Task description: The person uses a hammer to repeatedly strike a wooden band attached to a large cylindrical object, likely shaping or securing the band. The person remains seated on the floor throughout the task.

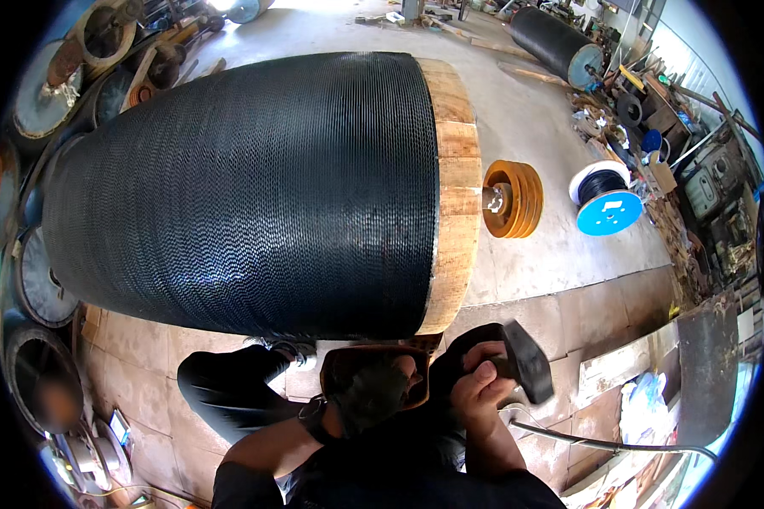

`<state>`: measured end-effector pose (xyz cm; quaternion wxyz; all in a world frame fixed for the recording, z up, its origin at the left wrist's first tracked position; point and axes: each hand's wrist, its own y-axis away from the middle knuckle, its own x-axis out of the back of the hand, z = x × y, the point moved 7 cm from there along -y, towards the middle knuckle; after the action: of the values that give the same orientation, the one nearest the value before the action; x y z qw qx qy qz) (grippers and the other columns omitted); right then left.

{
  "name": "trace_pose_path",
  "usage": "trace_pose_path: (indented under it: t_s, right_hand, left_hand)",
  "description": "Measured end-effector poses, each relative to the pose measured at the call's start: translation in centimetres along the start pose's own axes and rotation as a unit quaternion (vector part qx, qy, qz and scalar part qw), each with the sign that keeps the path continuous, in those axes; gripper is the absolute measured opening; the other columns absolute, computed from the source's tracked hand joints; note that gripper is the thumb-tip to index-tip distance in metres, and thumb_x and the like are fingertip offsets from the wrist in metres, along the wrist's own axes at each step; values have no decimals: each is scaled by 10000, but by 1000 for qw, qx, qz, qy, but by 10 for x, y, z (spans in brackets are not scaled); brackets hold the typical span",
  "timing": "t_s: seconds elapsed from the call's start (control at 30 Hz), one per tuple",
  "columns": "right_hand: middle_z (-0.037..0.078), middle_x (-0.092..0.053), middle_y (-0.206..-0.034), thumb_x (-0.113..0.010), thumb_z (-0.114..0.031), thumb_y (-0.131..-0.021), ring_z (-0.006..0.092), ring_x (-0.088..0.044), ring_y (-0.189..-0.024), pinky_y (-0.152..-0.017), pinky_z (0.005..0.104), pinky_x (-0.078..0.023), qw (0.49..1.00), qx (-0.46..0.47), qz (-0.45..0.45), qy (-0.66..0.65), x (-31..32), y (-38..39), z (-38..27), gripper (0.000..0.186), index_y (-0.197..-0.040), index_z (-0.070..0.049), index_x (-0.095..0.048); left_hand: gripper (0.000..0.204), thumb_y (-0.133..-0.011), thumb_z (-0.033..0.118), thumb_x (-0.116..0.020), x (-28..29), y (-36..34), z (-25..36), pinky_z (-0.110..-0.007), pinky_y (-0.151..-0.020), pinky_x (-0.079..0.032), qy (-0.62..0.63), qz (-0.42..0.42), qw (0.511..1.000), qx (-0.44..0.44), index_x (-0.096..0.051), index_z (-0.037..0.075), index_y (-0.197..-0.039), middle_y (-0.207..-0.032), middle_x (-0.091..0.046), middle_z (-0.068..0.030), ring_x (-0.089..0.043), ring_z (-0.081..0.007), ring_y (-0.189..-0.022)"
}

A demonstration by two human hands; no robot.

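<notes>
My right hand (481, 383) is closed around the handle of a hammer, whose black head (528, 360) sticks up and to the right. My left hand (369, 394), in a dark glove, rests against a brown curved piece (339, 360) just below the big drum; its grip is unclear. The drum (246, 195) lies on its side, wrapped in black ribbed material, with a ring of wooden blocks (458, 204) at its right end. Both hands are near the drum's lower right edge.
An orange grooved pulley (515, 199) sits on the drum's shaft. A blue-flanged spool of black cable (607, 204) lies on the concrete floor beyond. Another black drum (552, 42) is at the back, rusty discs (38, 102) at the left, a bent metal rod (603, 443) at the lower right.
</notes>
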<state>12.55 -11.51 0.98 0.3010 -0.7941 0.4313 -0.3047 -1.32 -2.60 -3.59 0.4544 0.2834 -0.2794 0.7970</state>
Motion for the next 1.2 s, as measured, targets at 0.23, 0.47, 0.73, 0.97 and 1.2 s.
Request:
trace_pose_path:
  t_s: [0.23,0.47,0.73,0.97,1.2]
  right_hand:
    - [176,-576,-628,-556,-144,-971,286,-588,-515,-474,418,-437,971,-175,-135,90,-11,22,20,185,-918,28,-512]
    - [196,-551,-604,-563,-154,-957,399,-518,-486,-458,433,-413,951,-148,-155,221,-30,7,31,200,-905,28,-499]
    - [154,-549,-606,-517,-92,-960,258,-510,-468,-447,332,-380,990,-57,-77,100,-2,25,20,118,-892,-1,-550]
    - [251,-663,-793,-620,-49,-895,398,-695,-698,-592,424,-541,976,-150,-143,63,-15,17,12,179,-1012,70,-557]
    - [233,-622,-704,-613,-91,-918,416,-652,-634,-532,420,-508,946,-228,-173,152,-28,20,40,156,-997,9,-524]
  left_hand:
    - [125,-925,151,-633,-17,8,-3,-352,-603,-520,26,39,997,-58,-570,48,-956,-790,-612,-143,-645,-289,-712]
    - [124,-934,162,-615,-37,9,-23,-341,-640,-533,28,-26,999,0,-585,52,-981,-855,-645,-145,-652,-291,-752]
    - [169,-887,134,-631,-26,15,-15,-362,-740,-541,17,57,996,-65,-619,69,-1043,-893,-651,-117,-658,-284,-823]
    - [304,-861,176,-685,15,1,17,-411,-849,-537,-80,54,994,-59,-619,62,-1136,-1016,-667,-161,-648,-318,-982]
    - [287,-785,27,-703,104,-41,10,-469,-824,-511,-190,291,911,-223,-621,71,-1057,-1109,-665,-139,-643,-320,-979]
